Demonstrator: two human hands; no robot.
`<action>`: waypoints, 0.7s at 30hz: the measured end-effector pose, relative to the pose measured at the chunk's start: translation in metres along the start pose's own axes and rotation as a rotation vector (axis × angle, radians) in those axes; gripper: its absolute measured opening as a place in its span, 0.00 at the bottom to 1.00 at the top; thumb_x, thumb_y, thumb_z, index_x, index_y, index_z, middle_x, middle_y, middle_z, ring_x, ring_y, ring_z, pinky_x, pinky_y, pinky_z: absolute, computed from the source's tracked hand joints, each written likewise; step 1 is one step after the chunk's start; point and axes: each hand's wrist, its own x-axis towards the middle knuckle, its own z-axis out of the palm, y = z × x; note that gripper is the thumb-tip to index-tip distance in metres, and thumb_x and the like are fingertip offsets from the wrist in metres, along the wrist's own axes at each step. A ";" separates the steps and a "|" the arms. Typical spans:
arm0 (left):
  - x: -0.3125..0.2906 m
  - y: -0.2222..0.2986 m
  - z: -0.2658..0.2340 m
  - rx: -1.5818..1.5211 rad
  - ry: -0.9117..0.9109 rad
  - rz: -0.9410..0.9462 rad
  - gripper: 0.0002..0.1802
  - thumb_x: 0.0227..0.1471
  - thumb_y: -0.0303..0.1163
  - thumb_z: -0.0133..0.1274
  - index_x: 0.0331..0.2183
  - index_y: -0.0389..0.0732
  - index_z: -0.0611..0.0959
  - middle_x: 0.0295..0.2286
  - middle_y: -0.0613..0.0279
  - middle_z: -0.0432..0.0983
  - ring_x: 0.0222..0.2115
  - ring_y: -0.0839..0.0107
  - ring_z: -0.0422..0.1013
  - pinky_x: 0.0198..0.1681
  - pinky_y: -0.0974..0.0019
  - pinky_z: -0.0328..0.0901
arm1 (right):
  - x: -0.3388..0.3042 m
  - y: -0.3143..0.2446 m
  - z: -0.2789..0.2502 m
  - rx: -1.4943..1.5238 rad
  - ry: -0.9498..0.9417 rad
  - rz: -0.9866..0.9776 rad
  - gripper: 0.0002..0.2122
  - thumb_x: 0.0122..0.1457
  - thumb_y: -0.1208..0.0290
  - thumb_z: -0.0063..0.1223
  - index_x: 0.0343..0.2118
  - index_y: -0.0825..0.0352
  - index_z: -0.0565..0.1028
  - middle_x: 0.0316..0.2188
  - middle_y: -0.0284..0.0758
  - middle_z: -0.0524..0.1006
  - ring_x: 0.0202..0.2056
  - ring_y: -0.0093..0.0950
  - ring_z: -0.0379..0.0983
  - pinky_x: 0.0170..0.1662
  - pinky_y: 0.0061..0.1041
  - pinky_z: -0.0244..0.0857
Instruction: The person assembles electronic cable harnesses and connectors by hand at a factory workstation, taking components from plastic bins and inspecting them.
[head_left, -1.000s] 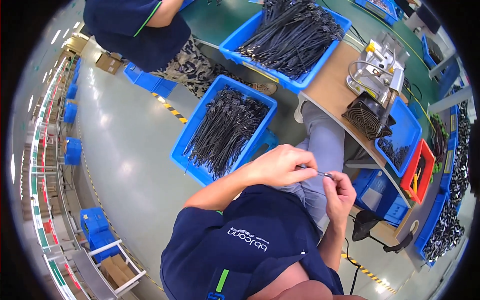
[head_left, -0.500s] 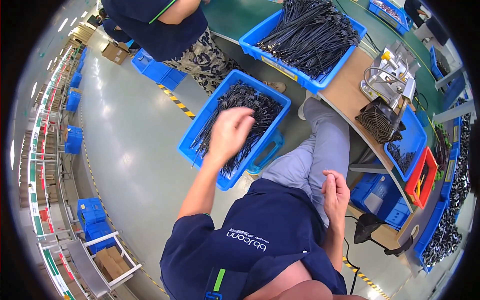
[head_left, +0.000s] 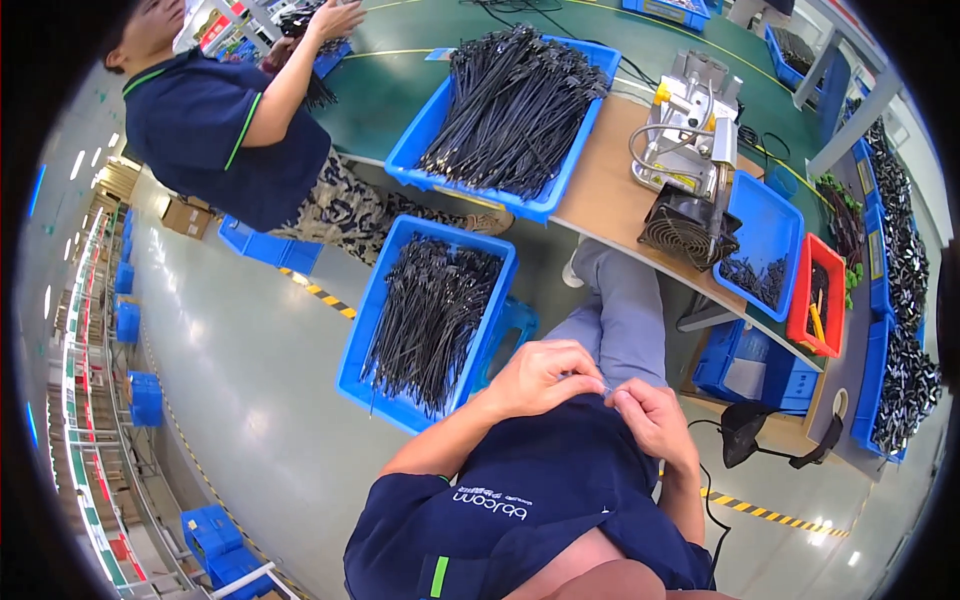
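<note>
Over my lap, my left hand (head_left: 545, 380) and my right hand (head_left: 650, 415) meet, thumbs and fingers pinched. Between the fingertips is something tiny and pale that I cannot make out. Close beyond my left forearm stands a blue bin (head_left: 397, 408), holding a bundle of black cables (head_left: 435, 325) with small connector ends. It appears to rest on a blue stool (head_left: 515, 325), partly hidden behind it. Neither hand touches the bin.
A second blue bin (head_left: 540, 205) heaped with black cables sits on the table edge. Right of it are a metal machine (head_left: 690, 125), a black fan (head_left: 680, 228), a blue tray (head_left: 765, 225) and a red tray (head_left: 800, 300). A co-worker (head_left: 230, 140) stands at far left.
My left hand has come back from above the cable bin to my lap and now meets my right hand. The view has shifted, showing more of the co-worker.
</note>
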 end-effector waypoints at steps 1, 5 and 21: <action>0.003 -0.001 -0.009 0.018 0.045 0.016 0.03 0.52 0.27 0.65 0.30 0.38 0.87 0.30 0.59 0.83 0.32 0.65 0.79 0.35 0.65 0.72 | -0.001 0.009 -0.011 -0.055 -0.004 0.000 0.10 0.67 0.70 0.50 0.33 0.69 0.79 0.17 0.35 0.73 0.20 0.27 0.70 0.27 0.29 0.64; 0.017 -0.001 -0.065 0.065 0.159 -0.031 0.04 0.51 0.25 0.66 0.28 0.37 0.87 0.28 0.58 0.83 0.30 0.67 0.80 0.34 0.67 0.72 | -0.019 0.049 -0.067 -0.140 0.030 0.035 0.09 0.65 0.69 0.52 0.32 0.68 0.81 0.18 0.38 0.75 0.21 0.29 0.74 0.28 0.30 0.66; 0.135 0.001 -0.071 0.432 -0.196 0.175 0.07 0.52 0.32 0.65 0.27 0.42 0.84 0.27 0.61 0.80 0.29 0.60 0.77 0.32 0.60 0.72 | 0.072 0.054 -0.035 0.295 0.052 -0.037 0.04 0.64 0.74 0.58 0.36 0.70 0.79 0.25 0.33 0.82 0.27 0.18 0.77 0.31 0.19 0.69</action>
